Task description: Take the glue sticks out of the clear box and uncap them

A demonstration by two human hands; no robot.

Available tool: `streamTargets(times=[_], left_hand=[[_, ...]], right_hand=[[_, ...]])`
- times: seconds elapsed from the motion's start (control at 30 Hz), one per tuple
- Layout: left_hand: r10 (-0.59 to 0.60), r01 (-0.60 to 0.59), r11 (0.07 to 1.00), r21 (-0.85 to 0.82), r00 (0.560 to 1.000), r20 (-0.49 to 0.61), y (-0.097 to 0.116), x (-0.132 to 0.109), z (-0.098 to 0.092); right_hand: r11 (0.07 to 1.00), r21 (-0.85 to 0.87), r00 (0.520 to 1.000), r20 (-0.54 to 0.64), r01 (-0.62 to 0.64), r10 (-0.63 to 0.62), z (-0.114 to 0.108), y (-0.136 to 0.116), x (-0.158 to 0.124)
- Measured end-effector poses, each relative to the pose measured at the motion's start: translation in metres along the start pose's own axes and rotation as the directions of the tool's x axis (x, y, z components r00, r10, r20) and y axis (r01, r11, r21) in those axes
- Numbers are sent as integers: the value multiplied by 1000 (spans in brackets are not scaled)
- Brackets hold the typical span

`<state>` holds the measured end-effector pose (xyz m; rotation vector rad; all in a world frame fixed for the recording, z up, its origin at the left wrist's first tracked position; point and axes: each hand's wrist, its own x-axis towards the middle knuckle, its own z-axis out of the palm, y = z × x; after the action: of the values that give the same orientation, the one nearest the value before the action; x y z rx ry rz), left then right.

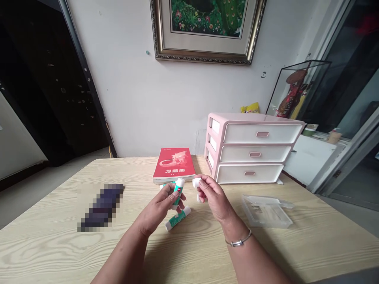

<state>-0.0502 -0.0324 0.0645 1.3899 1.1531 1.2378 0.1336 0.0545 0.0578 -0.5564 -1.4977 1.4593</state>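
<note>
My left hand grips an upright white-and-green glue stick whose top stands uncapped or is hidden behind my fingers; I cannot tell which. My right hand pinches a white glue stick cap between its fingertips, and a second white piece shows below it in the same fingers. Under my hands, a second glue stick lies on its side on the wooden table. A bit of another green-and-white item shows at the foot of the book, mostly hidden by my left hand.
A red paperback book lies at the table's back edge, beside a pink three-drawer organizer. To the right sits a clear plastic tray. A pixelated dark object lies at left.
</note>
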Motion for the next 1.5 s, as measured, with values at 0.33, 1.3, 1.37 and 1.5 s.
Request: streamTargets(times=[0.33,1.3,1.37,1.5], left_hand=[[-60,58,992,116,998,20,11,-7,11],[93,-115,877,467,993,70,8,-7,5],[164,-128,788,603,986,-5,2,-6,8],[186,-118,733,669,982,-30,-2,-5,10]], right_hand=[[943,-278,980,130,185,-154,1,-12,-10],[811,-530,965,207,248,-160,13,-16,-13],[811,-556,982,146,185,-123,15,-12,-12],[800,-594,996,39,88,-80,14,-7,-11]])
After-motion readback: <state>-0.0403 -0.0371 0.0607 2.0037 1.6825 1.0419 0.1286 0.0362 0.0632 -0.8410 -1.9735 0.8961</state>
